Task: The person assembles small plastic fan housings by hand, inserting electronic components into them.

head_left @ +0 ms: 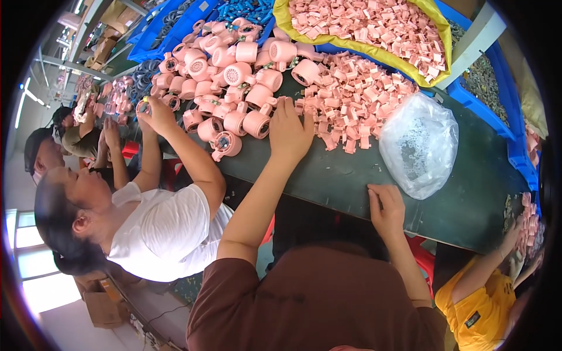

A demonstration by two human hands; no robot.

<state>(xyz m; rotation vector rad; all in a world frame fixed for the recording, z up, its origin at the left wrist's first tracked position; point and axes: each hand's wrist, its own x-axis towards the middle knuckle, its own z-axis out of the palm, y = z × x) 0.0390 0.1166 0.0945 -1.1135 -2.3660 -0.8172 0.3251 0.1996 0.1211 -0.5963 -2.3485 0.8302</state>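
Resting flat and empty at the desk [351,181] edge, the right hand [386,209] lies beside the clear bag [418,143]; the left hand [290,131], spread, presses the pink clips [351,105] ahead.

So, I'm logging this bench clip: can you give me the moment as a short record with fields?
left hand: flat on the dark table, fingertips at the pink round housings
right hand: on the table edge, beside the clear plastic bag
loose parts: small pink clips heaped mid-table
bins: yellow-lined bin of more clips
others: person in a white shirt alongside
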